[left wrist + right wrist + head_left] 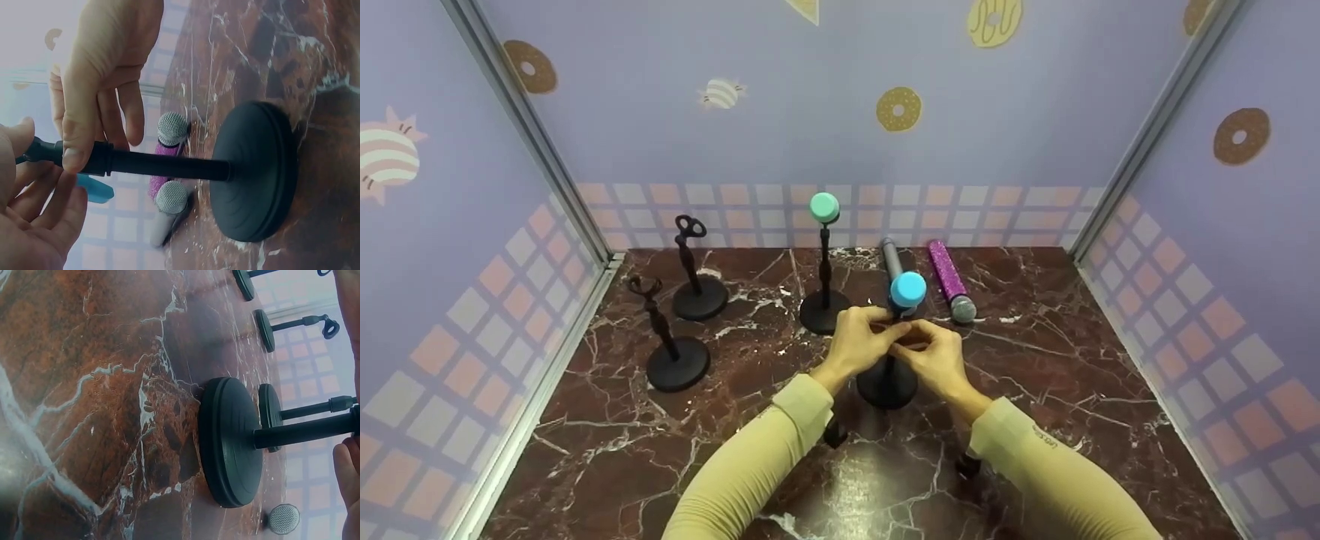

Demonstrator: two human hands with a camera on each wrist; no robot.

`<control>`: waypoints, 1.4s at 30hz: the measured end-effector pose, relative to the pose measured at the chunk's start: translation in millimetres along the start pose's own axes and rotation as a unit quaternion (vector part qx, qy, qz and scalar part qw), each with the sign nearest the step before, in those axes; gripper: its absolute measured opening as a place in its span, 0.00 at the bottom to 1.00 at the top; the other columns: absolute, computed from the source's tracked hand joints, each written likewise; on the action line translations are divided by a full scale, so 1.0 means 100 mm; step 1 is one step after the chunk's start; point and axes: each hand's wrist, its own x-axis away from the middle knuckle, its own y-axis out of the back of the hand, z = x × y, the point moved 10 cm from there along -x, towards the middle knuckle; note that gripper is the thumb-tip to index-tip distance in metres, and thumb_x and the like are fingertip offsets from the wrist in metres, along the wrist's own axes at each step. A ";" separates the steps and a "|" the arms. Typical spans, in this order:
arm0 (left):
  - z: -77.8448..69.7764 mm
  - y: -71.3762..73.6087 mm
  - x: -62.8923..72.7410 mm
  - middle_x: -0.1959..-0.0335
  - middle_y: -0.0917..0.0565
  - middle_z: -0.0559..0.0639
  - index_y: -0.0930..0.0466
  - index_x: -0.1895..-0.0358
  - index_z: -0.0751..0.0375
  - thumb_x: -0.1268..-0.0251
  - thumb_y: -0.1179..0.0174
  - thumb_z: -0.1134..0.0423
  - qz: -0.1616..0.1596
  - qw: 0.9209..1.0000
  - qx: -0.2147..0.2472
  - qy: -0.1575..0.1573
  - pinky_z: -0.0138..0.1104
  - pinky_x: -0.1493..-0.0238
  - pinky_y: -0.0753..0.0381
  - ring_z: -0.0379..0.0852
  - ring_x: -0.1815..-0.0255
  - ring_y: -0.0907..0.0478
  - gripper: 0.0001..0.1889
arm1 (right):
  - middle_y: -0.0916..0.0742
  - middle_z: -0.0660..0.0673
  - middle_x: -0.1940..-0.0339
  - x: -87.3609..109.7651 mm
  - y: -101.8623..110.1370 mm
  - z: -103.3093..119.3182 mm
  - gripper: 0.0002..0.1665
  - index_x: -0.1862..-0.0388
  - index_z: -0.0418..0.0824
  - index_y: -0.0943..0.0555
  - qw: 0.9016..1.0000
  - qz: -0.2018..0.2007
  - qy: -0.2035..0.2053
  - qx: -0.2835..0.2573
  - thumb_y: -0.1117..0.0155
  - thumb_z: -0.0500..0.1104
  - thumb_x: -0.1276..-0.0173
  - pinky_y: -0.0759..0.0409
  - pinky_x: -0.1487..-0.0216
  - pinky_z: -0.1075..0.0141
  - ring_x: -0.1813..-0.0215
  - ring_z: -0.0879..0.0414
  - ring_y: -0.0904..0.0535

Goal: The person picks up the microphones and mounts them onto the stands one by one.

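A black microphone stand (887, 386) stands upright in front of me, with a blue-ended microphone (908, 289) at its top. My left hand (861, 341) pinches the upper part of the pole just below the microphone. From the other side, my right hand (939, 354) grips the same pole, its thumb lying along the collar in the left wrist view. The fingertips of both hands meet at the pole. In the right wrist view the stand's round base (230, 441) sits flat on the table, while the top is out of frame.
Behind stands another stand (825, 300) bearing a green-ended microphone (824, 207). Two stands with bare clips, one farther back (700, 298) and one nearer (678, 365), are at the left. A grey microphone (892, 257) and a glittery purple microphone (947, 270) lie near the back wall.
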 end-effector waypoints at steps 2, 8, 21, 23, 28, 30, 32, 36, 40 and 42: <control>0.02 0.00 0.00 0.63 0.03 0.56 0.03 0.61 0.64 0.32 0.20 0.59 -0.004 1.000 0.016 0.014 0.52 0.53 0.06 0.54 0.61 0.05 0.09 | 0.03 0.36 0.61 0.00 0.00 0.01 0.14 0.55 0.37 0.06 1.000 -0.002 0.000 0.005 0.12 0.34 0.39 0.03 0.53 0.52 0.56 0.34 0.04; 0.06 -0.01 0.01 0.65 0.03 0.54 0.03 0.62 0.62 0.31 0.20 0.58 -0.010 0.999 0.022 0.043 0.44 0.55 0.08 0.48 0.63 0.08 0.09 | 0.03 0.37 0.62 -0.01 0.00 0.03 0.13 0.56 0.36 0.06 1.000 -0.003 0.000 0.018 0.12 0.34 0.39 0.03 0.53 0.52 0.58 0.39 0.03; 0.13 -0.07 0.07 0.61 0.02 0.52 0.02 0.60 0.58 0.28 0.22 0.57 0.011 0.998 0.032 0.052 0.37 0.54 0.09 0.47 0.60 0.06 0.08 | 0.02 0.40 0.57 0.11 -0.15 -0.15 0.13 0.54 0.39 0.06 0.995 0.081 -0.005 0.061 0.12 0.40 0.36 0.04 0.49 0.49 0.54 0.42 0.03; 0.12 -0.08 0.07 0.62 0.02 0.52 0.02 0.61 0.58 0.28 0.23 0.56 0.014 0.998 0.035 0.049 0.38 0.54 0.08 0.48 0.59 0.06 0.09 | 0.02 0.41 0.55 0.15 -0.20 -0.19 0.16 0.53 0.39 0.06 0.990 0.109 0.005 0.089 0.12 0.43 0.36 0.04 0.47 0.47 0.52 0.41 0.03; 0.16 -0.12 0.10 0.58 0.02 0.56 0.03 0.57 0.62 0.29 0.23 0.61 0.034 0.997 0.046 0.043 0.45 0.47 0.04 0.54 0.54 0.03 0.07 | 0.04 0.40 0.52 0.25 -0.34 -0.24 0.23 0.51 0.37 0.09 0.962 0.174 0.066 0.200 0.12 0.50 0.38 0.09 0.43 0.43 0.48 0.40 0.06; 0.18 -0.16 0.12 0.56 0.02 0.57 0.04 0.55 0.63 0.30 0.24 0.65 0.047 0.997 0.051 0.044 0.47 0.45 0.04 0.55 0.52 0.03 0.06 | 0.05 0.38 0.48 0.30 -0.39 -0.26 0.28 0.49 0.36 0.10 0.946 0.197 0.092 0.241 0.11 0.52 0.39 0.12 0.39 0.41 0.45 0.38 0.09; 0.19 -0.20 0.14 0.55 0.02 0.58 0.05 0.55 0.64 0.30 0.26 0.69 0.060 0.996 0.056 0.045 0.47 0.43 0.04 0.56 0.51 0.03 0.06 | 0.06 0.36 0.43 0.34 -0.42 -0.27 0.32 0.46 0.34 0.10 0.932 0.213 0.111 0.270 0.11 0.54 0.40 0.12 0.35 0.42 0.42 0.37 0.10; 0.23 -0.25 0.16 0.54 0.02 0.58 0.06 0.54 0.63 0.30 0.28 0.71 0.068 0.995 0.052 0.045 0.48 0.40 0.06 0.55 0.48 0.03 0.06 | 0.08 0.34 0.37 0.36 -0.46 -0.25 0.37 0.43 0.32 0.10 0.918 0.218 0.138 0.302 0.11 0.56 0.41 0.13 0.31 0.44 0.38 0.36 0.11; 0.26 -0.25 0.18 0.54 0.02 0.56 0.07 0.54 0.62 0.31 0.27 0.70 0.056 0.997 0.027 0.044 0.47 0.40 0.06 0.52 0.48 0.04 0.06 | 0.08 0.34 0.38 0.37 -0.48 -0.22 0.38 0.43 0.31 0.10 0.911 0.214 0.155 0.318 0.11 0.57 0.41 0.12 0.32 0.45 0.40 0.37 0.11; 0.26 -0.26 0.18 0.55 0.02 0.55 0.08 0.54 0.63 0.30 0.27 0.70 0.054 0.997 0.020 0.046 0.46 0.40 0.06 0.52 0.48 0.04 0.06 | 0.08 0.35 0.40 0.38 -0.48 -0.21 0.37 0.44 0.32 0.10 0.909 0.212 0.161 0.320 0.11 0.57 0.41 0.11 0.34 0.45 0.42 0.37 0.11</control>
